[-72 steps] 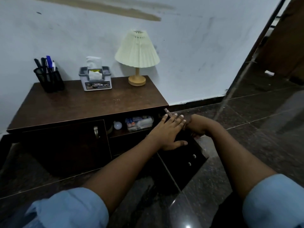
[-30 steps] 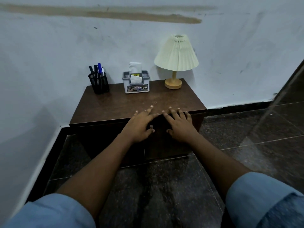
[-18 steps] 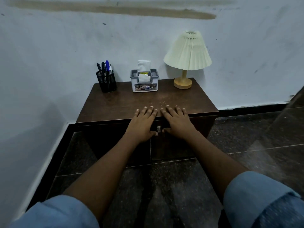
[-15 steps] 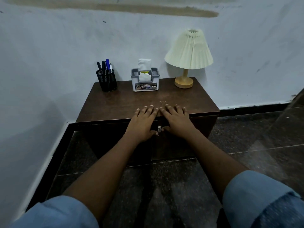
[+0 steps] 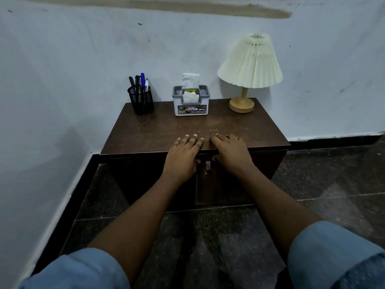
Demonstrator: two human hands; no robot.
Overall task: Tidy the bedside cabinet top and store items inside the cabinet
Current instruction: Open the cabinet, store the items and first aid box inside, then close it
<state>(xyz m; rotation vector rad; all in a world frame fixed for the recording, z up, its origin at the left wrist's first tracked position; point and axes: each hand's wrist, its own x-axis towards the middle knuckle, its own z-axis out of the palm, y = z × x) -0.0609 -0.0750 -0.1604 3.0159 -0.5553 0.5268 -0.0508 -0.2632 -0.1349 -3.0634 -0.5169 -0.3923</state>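
The dark brown bedside cabinet (image 5: 158, 130) stands against the wall with both doors shut. A small metal handle (image 5: 207, 165) shows between my hands. My left hand (image 5: 184, 156) lies flat over the cabinet's front edge, fingers spread, holding nothing. My right hand (image 5: 231, 154) lies flat beside it the same way. Along the back of the top stand a black mesh pen holder (image 5: 141, 100) with pens, a grey tissue box (image 5: 190, 103) and a cream pleated lamp (image 5: 250, 65).
A pale wall (image 5: 62, 80) runs behind and to the left of the cabinet. Dark polished floor tiles (image 5: 312, 184) spread in front and to the right. My blue sleeves (image 5: 333, 253) fill the lower corners.
The right cabinet door, open 2.4 s ago, is now shut. Both hands moved from the door to the front edge and have stayed flat there for the last half second.
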